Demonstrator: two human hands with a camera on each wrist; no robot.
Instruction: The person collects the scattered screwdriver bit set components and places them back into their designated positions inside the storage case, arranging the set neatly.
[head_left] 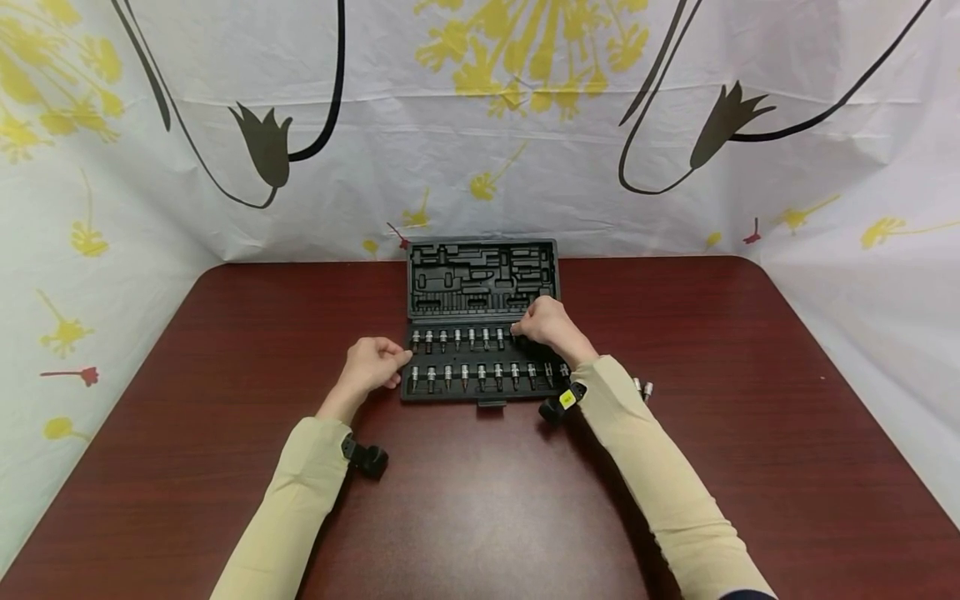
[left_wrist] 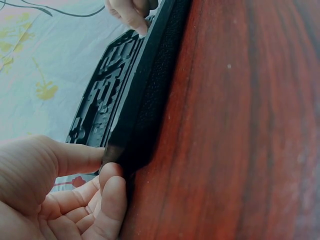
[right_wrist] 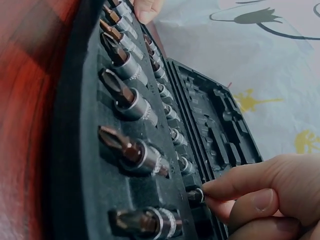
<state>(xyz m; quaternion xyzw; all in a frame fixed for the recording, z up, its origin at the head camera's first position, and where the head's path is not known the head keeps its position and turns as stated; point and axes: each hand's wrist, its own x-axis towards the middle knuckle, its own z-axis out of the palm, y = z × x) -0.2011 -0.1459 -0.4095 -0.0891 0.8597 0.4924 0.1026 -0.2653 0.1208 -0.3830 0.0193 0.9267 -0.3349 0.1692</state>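
Observation:
A black tool case [head_left: 465,357] lies opened on the table, its lid [head_left: 483,279] tipped back and moulded with hollow slots. Two rows of silver bit sockets fill its base; a front-row bit socket [right_wrist: 132,150] shows a dark cross-shaped tip. My left hand [head_left: 371,364] pinches the left edge of the case between thumb and fingers. Over the right part of the back row, my right hand [head_left: 551,325] pinches a bit socket [right_wrist: 196,195] at its silver end, its dark tip lying in or close over a slot. The right hand hides that end of the row in the head view.
A couple of loose silver sockets [head_left: 647,390] lie on the dark red wooden table [head_left: 750,433], right of the case and partly behind my right sleeve. A latch [head_left: 491,403] juts from the case's front. A patterned white cloth [head_left: 570,192] hangs behind the table.

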